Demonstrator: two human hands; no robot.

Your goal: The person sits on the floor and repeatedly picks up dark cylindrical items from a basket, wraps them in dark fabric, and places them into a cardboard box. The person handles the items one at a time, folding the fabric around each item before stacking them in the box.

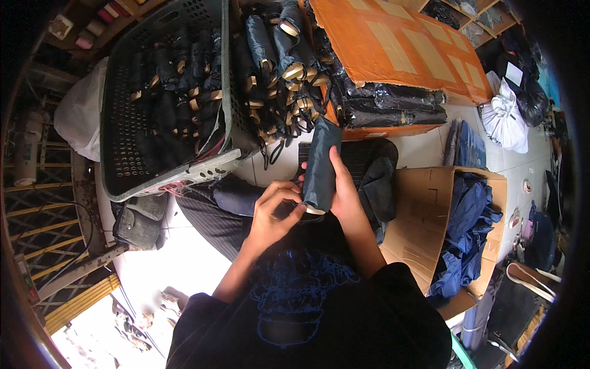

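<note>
A folded umbrella (321, 166) in a dark blue-grey cover is held upright over my lap, its pale handle end towards me. My right hand (345, 190) is closed around its right side, thumb along the cover. At the handle end my left hand (275, 209) has its fingers curled and its thumb and forefinger pinched against the lower left edge. Exactly what sits between those fingertips is hidden. Just beyond lies a pile of similar folded umbrellas (260, 46) with pale handles and dark wrist straps.
At the left stands a dark perforated plastic basket (228, 74) filled with folded umbrellas. An orange-sided carton (399, 43) with wrapped dark packs is at the back right. Nearer right, a cardboard box (415, 215) holds blue cloth (464, 227). A white tied bag (504, 120) rests beyond.
</note>
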